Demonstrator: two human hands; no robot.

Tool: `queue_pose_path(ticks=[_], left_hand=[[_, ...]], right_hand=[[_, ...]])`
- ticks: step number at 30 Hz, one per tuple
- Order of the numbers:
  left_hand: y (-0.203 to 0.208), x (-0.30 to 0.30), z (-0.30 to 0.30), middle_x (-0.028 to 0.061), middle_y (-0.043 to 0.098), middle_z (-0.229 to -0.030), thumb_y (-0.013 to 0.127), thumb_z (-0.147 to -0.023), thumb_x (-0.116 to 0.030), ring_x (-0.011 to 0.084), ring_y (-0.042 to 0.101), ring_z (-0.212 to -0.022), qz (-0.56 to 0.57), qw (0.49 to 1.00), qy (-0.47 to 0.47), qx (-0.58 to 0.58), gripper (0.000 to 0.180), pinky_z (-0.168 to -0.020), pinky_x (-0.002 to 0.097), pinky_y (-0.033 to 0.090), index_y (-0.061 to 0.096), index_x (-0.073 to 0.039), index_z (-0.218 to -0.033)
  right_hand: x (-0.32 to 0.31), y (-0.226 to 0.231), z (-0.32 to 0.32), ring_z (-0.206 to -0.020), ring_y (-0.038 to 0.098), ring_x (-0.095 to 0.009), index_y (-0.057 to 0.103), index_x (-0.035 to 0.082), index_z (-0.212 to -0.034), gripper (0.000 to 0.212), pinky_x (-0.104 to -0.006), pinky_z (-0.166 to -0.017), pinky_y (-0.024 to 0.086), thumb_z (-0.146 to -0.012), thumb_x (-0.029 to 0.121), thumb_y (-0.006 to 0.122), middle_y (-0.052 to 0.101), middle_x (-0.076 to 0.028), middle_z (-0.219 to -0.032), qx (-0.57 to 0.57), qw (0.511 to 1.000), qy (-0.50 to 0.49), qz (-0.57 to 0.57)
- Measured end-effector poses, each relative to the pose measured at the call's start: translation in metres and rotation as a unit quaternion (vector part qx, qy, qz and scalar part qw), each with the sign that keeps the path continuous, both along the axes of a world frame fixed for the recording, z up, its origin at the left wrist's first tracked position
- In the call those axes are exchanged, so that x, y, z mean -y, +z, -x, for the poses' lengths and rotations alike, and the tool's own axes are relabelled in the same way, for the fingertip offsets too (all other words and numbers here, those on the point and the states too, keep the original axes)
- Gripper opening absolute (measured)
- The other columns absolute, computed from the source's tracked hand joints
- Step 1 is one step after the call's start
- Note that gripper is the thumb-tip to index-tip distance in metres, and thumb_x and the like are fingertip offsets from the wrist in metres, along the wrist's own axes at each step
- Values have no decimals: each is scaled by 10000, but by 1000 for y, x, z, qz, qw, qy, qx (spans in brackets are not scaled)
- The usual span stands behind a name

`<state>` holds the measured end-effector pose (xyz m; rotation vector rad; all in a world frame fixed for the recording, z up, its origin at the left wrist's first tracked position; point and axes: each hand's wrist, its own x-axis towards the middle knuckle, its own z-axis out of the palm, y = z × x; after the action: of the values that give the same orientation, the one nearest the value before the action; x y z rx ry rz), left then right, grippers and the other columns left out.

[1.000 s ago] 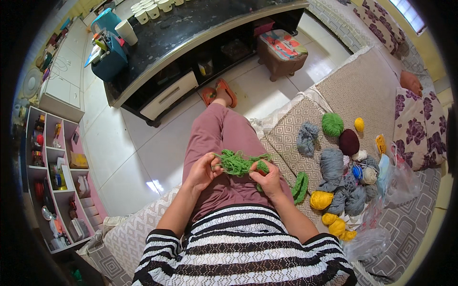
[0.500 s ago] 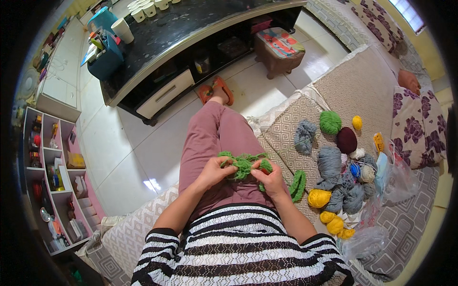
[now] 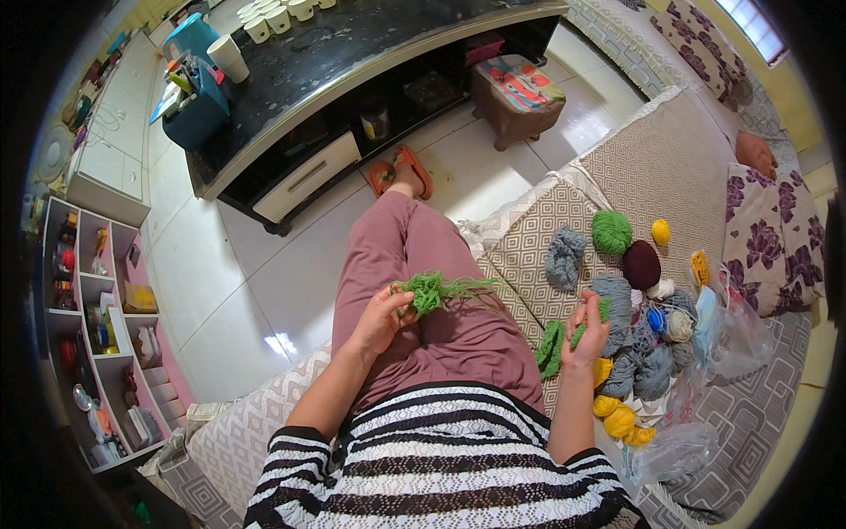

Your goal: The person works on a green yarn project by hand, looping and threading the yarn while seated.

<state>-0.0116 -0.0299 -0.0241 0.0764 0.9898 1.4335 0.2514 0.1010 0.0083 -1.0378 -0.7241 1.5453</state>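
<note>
Over my lap, my left hand [image 3: 382,321] is closed on a loose tangle of green yarn [image 3: 428,292]. Loose green strands trail from the tangle toward the right. Out past my right thigh, my right hand [image 3: 585,333] is raised with its fingers curled round part of a narrow green knitted or crocheted strip [image 3: 551,349]. A bit of green shows beyond its fingertips, and the rest of the strip hangs beside the hand onto the seat. Whether a hook is in the fingers I cannot make out.
On the patterned sofa [image 3: 538,212] to my right lie a green yarn ball [image 3: 612,231], a maroon ball [image 3: 641,263], grey skeins [image 3: 565,257], yellow balls [image 3: 619,418] and plastic bags [image 3: 740,331]. A black-topped table [image 3: 352,53] stands ahead; a compartmented shelf [image 3: 110,339] is at left.
My right hand has moved away to the right from the tangle, and green strands now stretch out that way. My left hand has shifted slightly left, still holding the tangle.
</note>
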Motion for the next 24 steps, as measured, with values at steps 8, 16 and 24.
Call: queue_pose_path(ticks=[8,16,24], left_hand=[[-1,2,2,1,570,-856,547,-756,-97,104,548,-789,14,1000,16,3,97,-680,265,453,495,-107,-838],[-4,2,1,11,585,-846,548,-772,-105,115,557,-780,14,999,32,-2,56,-708,275,449,516,-94,-816],[5,-1,-2,20,602,-839,509,-817,-194,108,566,-740,30,999,39,-14,140,-689,256,452,557,-78,-880]], right_hand=[[-28,8,-40,-376,312,-58,484,8,-973,192,-196,-327,258,-856,155,446,416,6,-550,-14,992,-86,-92],[-44,14,-84,-407,327,-47,473,24,-1048,242,-185,-362,280,-847,158,462,442,7,-595,9,972,-207,-111],[-40,25,-111,-423,317,-45,459,18,-1089,281,-187,-382,274,-852,169,461,418,20,-581,26,953,-276,-120]])
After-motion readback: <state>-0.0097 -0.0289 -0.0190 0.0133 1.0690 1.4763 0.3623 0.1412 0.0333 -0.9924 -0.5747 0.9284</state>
